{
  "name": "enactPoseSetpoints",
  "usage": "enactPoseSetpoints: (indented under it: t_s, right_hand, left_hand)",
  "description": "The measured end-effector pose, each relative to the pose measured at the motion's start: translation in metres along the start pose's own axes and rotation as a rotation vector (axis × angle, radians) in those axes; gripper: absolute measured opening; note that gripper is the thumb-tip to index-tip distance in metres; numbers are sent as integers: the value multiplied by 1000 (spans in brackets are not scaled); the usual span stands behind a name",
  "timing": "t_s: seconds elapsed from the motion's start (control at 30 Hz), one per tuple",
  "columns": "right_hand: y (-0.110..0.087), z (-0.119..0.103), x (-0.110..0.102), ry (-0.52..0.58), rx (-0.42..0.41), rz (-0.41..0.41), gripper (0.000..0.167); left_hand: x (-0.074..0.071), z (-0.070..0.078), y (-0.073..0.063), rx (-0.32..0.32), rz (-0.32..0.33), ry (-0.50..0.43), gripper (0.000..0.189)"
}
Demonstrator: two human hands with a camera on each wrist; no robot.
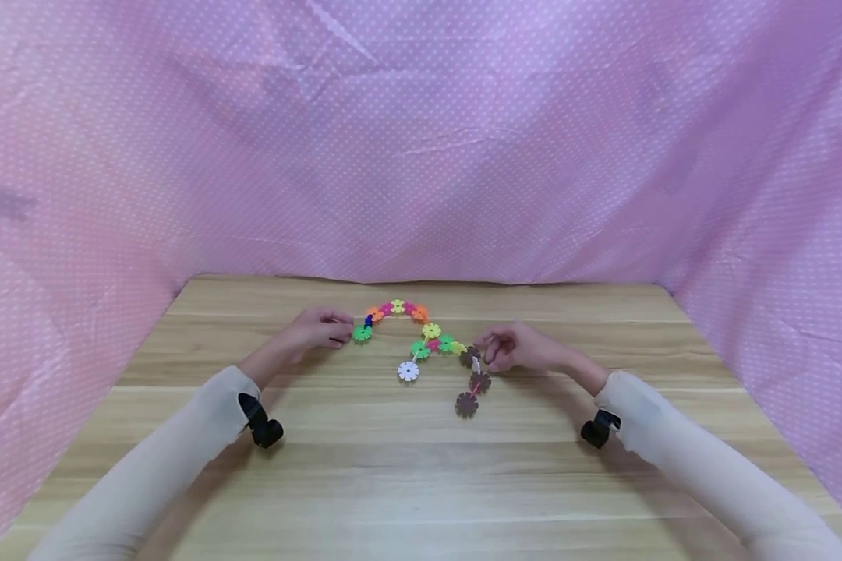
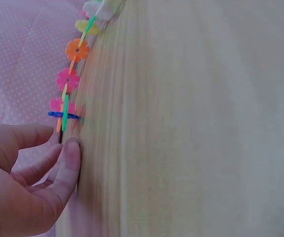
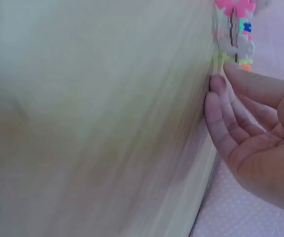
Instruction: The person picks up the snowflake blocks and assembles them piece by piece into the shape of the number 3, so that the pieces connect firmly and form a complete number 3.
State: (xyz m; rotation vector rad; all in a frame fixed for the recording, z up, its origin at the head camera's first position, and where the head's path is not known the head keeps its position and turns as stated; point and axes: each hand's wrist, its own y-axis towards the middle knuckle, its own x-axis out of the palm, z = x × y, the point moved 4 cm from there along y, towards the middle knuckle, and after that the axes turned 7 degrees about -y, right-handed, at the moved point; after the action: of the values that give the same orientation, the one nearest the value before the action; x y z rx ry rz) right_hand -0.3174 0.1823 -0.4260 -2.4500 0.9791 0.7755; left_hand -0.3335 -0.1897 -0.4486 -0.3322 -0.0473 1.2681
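Observation:
A chain of colourful snowflake discs, slotted into one another, lies in a winding line on the wooden table. At its left end is a green disc (image 1: 362, 333), joined through a blue disc (image 1: 369, 320) to an orange, pink and yellow arch. My left hand (image 1: 319, 329) rests beside that end, fingers loosely bent, with no disc between them. A white disc (image 1: 408, 372) ends a short branch in the middle. Brown discs (image 1: 466, 404) form the right end. Next to the upper brown disc (image 1: 469, 357) is my right hand (image 1: 522, 347), its fingers loosely curved; contact there is unclear.
The wooden table (image 1: 393, 483) reaches back to a pink dotted cloth (image 1: 421, 156), which hangs behind it and along both sides. Each wrist wears a black camera mount (image 1: 261, 421) below its pale sleeve (image 1: 182, 436).

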Motion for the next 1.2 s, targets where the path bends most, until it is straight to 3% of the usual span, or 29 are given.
enactPoseSetpoints:
  t_s: [0.37, 0.8, 1.0, 1.2]
  right_hand:
    - [13, 1, -3, -29, -36, -89, 48]
    - [21, -1, -1, -43, -27, -92, 44]
    - [16, -3, 4, -36, -34, -83, 41]
    - [10, -11, 13, -56, -86, -56, 35]
  left_hand:
    - [18, -1, -2, -6, 31, -47, 47]
    - [20, 0, -3, -27, 65, 51, 52]
    - [21, 2, 3, -21, 72, 66, 49]
    - [19, 2, 17, 16, 79, 74, 50]
